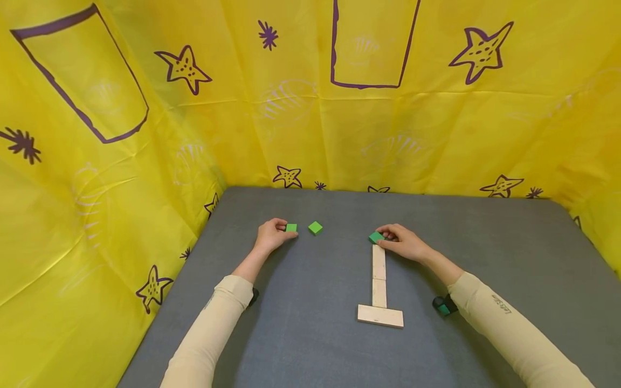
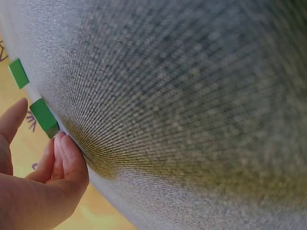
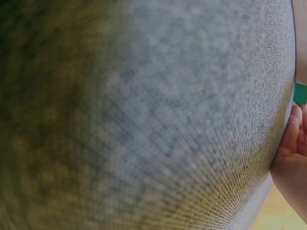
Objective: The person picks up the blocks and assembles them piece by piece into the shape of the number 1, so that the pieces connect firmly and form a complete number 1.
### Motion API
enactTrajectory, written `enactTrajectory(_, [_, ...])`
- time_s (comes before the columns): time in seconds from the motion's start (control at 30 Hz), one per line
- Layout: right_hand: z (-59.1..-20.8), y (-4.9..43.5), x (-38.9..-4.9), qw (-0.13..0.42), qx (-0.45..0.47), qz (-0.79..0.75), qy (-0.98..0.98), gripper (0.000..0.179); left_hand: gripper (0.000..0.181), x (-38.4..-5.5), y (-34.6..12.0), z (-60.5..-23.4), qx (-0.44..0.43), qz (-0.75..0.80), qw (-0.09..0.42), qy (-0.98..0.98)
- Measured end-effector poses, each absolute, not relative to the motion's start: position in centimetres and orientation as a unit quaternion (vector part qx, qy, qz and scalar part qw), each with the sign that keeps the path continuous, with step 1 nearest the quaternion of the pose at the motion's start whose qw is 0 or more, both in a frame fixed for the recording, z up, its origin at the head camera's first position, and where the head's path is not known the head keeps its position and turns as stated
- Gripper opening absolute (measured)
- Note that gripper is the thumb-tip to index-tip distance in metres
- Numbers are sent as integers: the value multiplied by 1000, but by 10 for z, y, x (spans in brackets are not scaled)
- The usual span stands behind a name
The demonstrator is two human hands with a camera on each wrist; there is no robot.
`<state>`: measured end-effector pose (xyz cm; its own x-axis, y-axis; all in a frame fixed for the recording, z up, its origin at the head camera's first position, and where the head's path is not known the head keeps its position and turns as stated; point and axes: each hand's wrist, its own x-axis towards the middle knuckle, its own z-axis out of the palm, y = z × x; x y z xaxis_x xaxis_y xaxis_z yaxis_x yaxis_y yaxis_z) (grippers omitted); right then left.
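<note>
At the left, my left hand (image 1: 271, 235) is beside a light green block (image 1: 291, 228), its thumb and fingers spread around the near and left sides. In the left wrist view the fingertips meet one end of that green block (image 2: 44, 118), while the thumb stands apart from it. A second light green block (image 1: 315, 228) lies just to its right, turned cornerwise. My right hand (image 1: 402, 242) pinches a darker green block (image 1: 375, 237) between thumb and fingers, at the far end of a line of wooden planks (image 1: 379, 263). Only part of this darker block (image 3: 301, 94) shows in the right wrist view.
Two planks run end to end toward me and meet a crosswise wooden plank (image 1: 380, 316), forming an upside-down T. All lie flat on a grey table (image 1: 310, 345). Yellow cloth (image 1: 310, 129) with purple drawings hangs behind and at both sides.
</note>
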<state>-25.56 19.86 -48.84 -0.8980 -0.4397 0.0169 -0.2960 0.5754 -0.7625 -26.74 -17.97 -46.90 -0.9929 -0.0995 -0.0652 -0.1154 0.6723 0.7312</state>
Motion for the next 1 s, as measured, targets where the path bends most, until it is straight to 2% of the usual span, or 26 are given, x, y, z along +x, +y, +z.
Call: enactTrajectory(1.0, [-487, 198, -256, 94, -215, -414, 880, 37, 46, -261, -178, -469, -48, 395, -19, 917])
